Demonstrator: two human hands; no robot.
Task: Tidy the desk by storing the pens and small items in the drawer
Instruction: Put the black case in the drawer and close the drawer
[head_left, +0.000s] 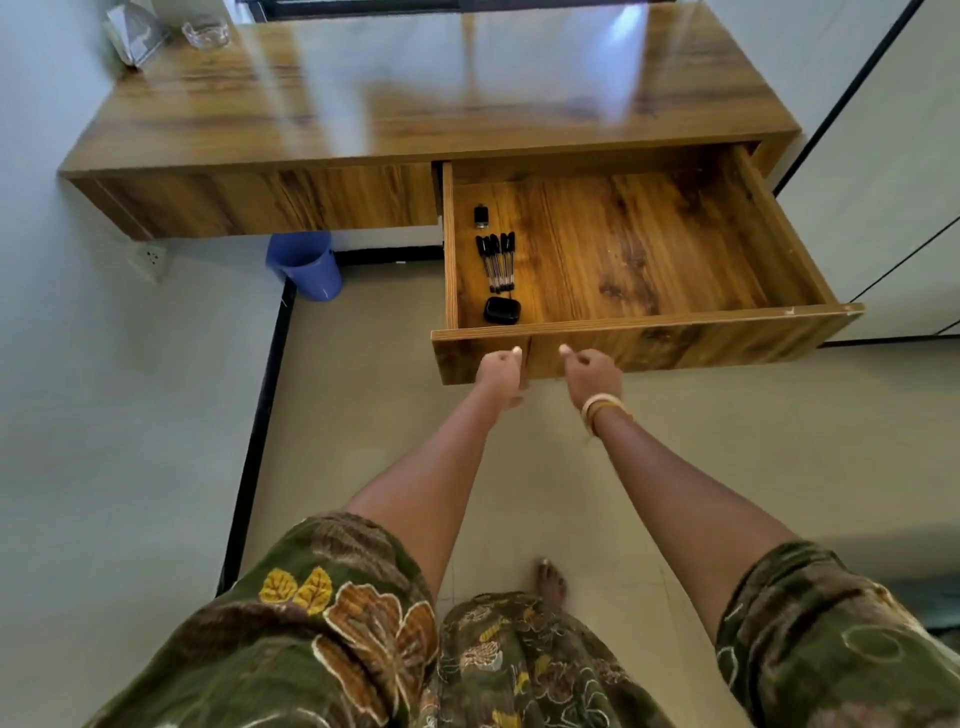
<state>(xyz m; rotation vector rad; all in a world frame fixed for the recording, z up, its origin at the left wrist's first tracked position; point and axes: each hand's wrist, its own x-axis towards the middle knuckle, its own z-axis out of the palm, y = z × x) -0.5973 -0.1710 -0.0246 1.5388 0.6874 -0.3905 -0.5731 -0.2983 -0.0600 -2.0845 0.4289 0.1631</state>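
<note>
Along the left wall of the open drawer (639, 332), the task's things already lie in a neat line: a small black bottle-like item (481, 216) farthest in, a bunch of black pens (497, 261) side by side in the middle, and a black rounded case (502, 310) nearest the front panel. The rest of the drawer floor is bare wood.

The desk (415, 98) top looks nearly clear. Only a glass ashtray-like dish (205, 30) and a folded clear stand (136, 32) sit at its far left corner, well apart from the drawer; whether these count as small items to store cannot be told from here.

Both hands are at the drawer's front panel. The left hand (500, 370) has its fingers curled under or against the lower edge, thumb up near the top lip. The right hand (592, 375), with bangles at the wrist, is curled in much the same way just beside it. Neither hand holds an object; how firmly either grips the panel cannot be told, as the fingertips are hidden.

By my reading the storing is done, and what is left is pushing the drawer shut. A blue bin (306, 265) stands on the floor under the desk, clear of the drawer's path.
</note>
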